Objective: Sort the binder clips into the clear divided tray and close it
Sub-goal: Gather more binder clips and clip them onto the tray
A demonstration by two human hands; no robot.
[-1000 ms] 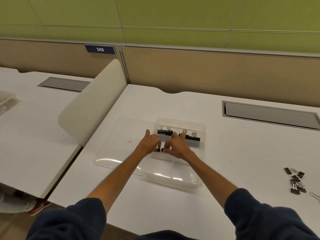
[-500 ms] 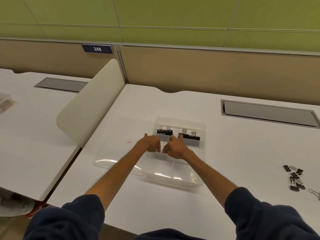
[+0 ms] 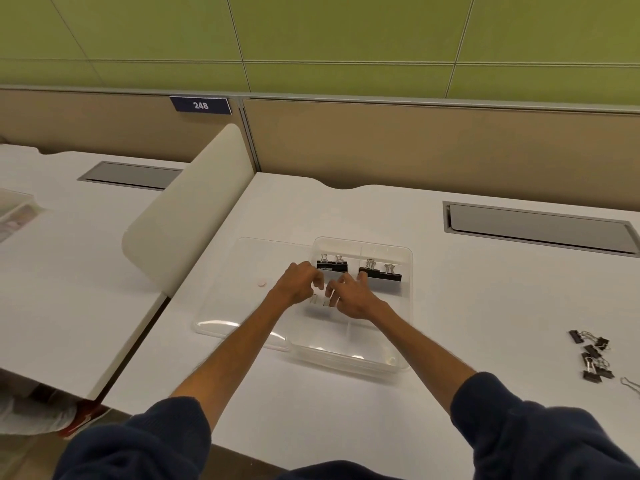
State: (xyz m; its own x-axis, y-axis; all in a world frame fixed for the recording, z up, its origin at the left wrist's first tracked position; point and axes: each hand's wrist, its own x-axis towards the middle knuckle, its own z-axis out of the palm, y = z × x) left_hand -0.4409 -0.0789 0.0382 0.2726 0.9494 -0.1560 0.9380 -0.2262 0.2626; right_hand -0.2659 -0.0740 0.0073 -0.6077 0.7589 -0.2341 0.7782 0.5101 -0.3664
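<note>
Head view, tray: the clear divided tray [image 3: 410, 292] sits on the desk [image 3: 491, 306], nearer its left edge than its right. Its lid [image 3: 235, 299] lies open and flat against the tray's left side.
Head view, left hand: the left hand [image 3: 298, 284] is over the tray's middle-left compartment with its fingers curled downward. I cannot tell whether they pinch anything.
Head view, right hand: the right hand [image 3: 353, 294] is just beside the left, with its fingers bent over the same compartment. Its grip is hidden too.
Head view, small clips: silver handles of the small clips [image 3: 320, 301] show beneath and between the two hands. There seem to be two, but their bodies are covered.
Head view, far-left pair: the far-left pair [image 3: 331, 265] is two black clips side by side with handles up, in the far-left compartment.
Head view, far-right pair: the far-right pair [image 3: 380, 274] is two larger black clips in the far-right compartment.
Head view, loose pile: the loose pile [image 3: 594, 358] lies near the desk's right edge, well apart from the tray. It holds roughly six tangled black clips, though the count is unsure. A stray wire handle [image 3: 630, 383] lies beside it.
Step in hand: likely seating the small clips in a row, matching the pairs behind.
Doing it well: set each clip on its flat back with handles up, then nudge them together so none leans on the divider. Keep the wrists off the tray wall so the light tray does not slide.
Left to do: the pile is not yet sorted and the lid is not yet closed.
</note>
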